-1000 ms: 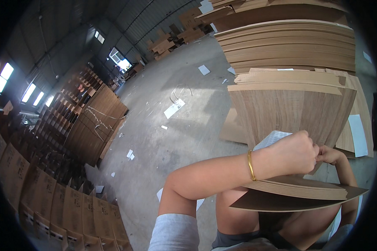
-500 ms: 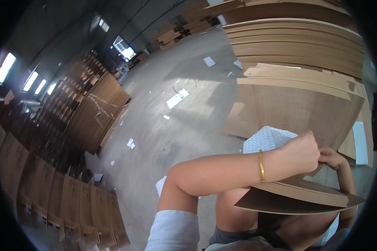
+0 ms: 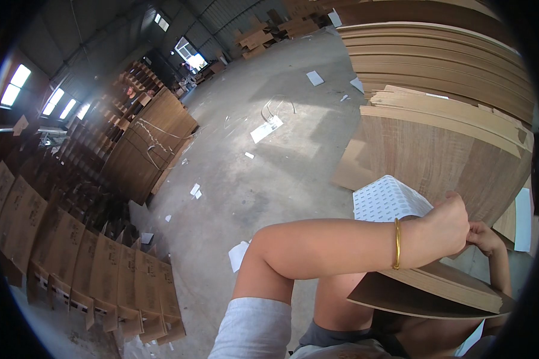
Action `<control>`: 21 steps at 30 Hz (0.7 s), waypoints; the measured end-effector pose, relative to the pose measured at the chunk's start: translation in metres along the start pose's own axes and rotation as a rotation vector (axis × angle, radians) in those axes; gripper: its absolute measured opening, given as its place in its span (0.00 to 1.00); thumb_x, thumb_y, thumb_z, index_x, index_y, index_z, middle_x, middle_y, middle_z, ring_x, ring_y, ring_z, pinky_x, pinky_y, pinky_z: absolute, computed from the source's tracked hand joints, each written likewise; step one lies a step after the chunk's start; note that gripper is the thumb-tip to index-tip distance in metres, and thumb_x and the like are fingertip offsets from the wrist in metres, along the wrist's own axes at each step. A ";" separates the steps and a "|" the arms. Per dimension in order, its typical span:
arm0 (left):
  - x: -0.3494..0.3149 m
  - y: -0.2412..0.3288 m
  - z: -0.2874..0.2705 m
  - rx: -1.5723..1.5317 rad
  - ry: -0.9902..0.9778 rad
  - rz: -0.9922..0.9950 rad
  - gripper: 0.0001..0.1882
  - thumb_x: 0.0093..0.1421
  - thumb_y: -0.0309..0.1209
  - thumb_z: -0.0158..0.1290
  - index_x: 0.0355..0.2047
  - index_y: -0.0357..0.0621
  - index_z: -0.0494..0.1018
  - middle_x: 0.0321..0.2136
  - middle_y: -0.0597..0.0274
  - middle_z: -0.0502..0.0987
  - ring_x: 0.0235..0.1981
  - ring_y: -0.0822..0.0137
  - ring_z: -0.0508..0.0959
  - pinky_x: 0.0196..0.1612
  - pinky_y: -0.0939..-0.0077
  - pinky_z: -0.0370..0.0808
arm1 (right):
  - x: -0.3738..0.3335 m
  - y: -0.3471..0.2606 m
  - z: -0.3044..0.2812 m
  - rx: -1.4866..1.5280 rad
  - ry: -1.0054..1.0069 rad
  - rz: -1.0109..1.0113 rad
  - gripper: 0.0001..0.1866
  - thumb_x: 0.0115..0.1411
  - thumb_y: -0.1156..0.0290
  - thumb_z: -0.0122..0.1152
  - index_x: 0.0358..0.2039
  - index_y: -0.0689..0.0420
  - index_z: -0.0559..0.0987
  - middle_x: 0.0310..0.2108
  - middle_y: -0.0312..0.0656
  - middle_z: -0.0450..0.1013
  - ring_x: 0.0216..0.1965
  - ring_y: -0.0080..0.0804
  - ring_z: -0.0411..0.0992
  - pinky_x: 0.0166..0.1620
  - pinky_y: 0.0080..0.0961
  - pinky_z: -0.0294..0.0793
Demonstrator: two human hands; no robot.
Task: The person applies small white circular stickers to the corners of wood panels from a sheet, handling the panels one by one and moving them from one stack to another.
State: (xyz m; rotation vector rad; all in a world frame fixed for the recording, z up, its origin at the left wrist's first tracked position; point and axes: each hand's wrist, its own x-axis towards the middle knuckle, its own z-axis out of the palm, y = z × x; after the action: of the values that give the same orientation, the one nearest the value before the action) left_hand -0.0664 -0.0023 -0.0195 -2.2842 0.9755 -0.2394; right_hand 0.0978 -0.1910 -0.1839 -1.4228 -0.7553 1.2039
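Observation:
My left hand [image 3: 442, 230], with a gold bangle on its wrist, is closed with its fingers curled in. Touching it or close beside it, my right hand [image 3: 484, 236] has its fingers pinched together. What sits between the fingertips is hidden. A white sheet with a repeated small print [image 3: 384, 197] stands up beyond my left wrist, its edge reaching toward that hand; whether the hand grips it I cannot tell. Below both hands, a few thin boards [image 3: 446, 288] lie over my lap, with a darker brown board [image 3: 401, 299] splayed apart underneath.
Wood-grain panels [image 3: 425, 152] lean in front of me, with a tall stack of brown boards [image 3: 437, 57] behind. Folded cartons [image 3: 105, 278] stand in a row at left. A strapped board stack [image 3: 153, 140] rises farther off. Paper scraps [image 3: 266, 128] lie on the grey floor.
The view has shifted slightly, moving the surroundings rightward. Both hands remain together, a little farther right and lower in the picture, still closed above the boards.

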 end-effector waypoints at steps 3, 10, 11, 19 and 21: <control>0.001 -0.001 -0.001 0.005 -0.052 0.010 0.05 0.43 0.33 0.51 0.14 0.52 0.68 0.11 0.76 0.66 0.18 0.73 0.68 0.24 0.78 0.58 | 0.004 -0.003 0.001 -0.008 0.002 0.006 0.21 0.56 0.62 0.54 0.43 0.67 0.71 0.30 0.46 0.74 0.29 0.36 0.74 0.36 0.29 0.74; 0.006 0.001 0.009 0.027 -0.033 0.002 0.03 0.44 0.33 0.51 0.17 0.54 0.70 0.13 0.77 0.67 0.19 0.74 0.68 0.24 0.77 0.59 | 0.004 0.008 -0.006 -0.010 0.047 0.022 0.20 0.55 0.62 0.55 0.40 0.67 0.72 0.31 0.45 0.74 0.30 0.34 0.74 0.36 0.28 0.74; 0.010 0.003 0.009 0.012 -0.126 0.017 0.06 0.46 0.37 0.51 0.25 0.54 0.73 0.21 0.72 0.72 0.26 0.69 0.72 0.34 0.68 0.62 | 0.003 0.016 -0.012 -0.064 0.072 -0.001 0.20 0.55 0.61 0.55 0.40 0.66 0.73 0.30 0.44 0.74 0.30 0.34 0.74 0.36 0.28 0.74; 0.017 -0.001 0.008 -0.071 -0.346 0.116 0.16 0.48 0.43 0.51 0.36 0.54 0.75 0.30 0.69 0.76 0.33 0.64 0.75 0.45 0.59 0.65 | 0.006 0.007 -0.007 -0.062 0.114 0.028 0.21 0.53 0.60 0.57 0.39 0.66 0.73 0.29 0.42 0.74 0.29 0.31 0.74 0.35 0.25 0.75; 0.018 0.002 0.007 -0.039 -0.336 0.091 0.15 0.48 0.42 0.51 0.36 0.54 0.75 0.29 0.69 0.76 0.33 0.64 0.74 0.45 0.60 0.65 | 0.003 0.009 -0.008 -0.059 0.119 0.033 0.21 0.53 0.60 0.57 0.39 0.66 0.73 0.29 0.42 0.74 0.30 0.31 0.74 0.35 0.25 0.75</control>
State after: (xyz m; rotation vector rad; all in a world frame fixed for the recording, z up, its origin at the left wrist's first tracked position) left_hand -0.0524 -0.0130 -0.0275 -2.2134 0.9091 0.1978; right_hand 0.1045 -0.1925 -0.1937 -1.5469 -0.6924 1.1184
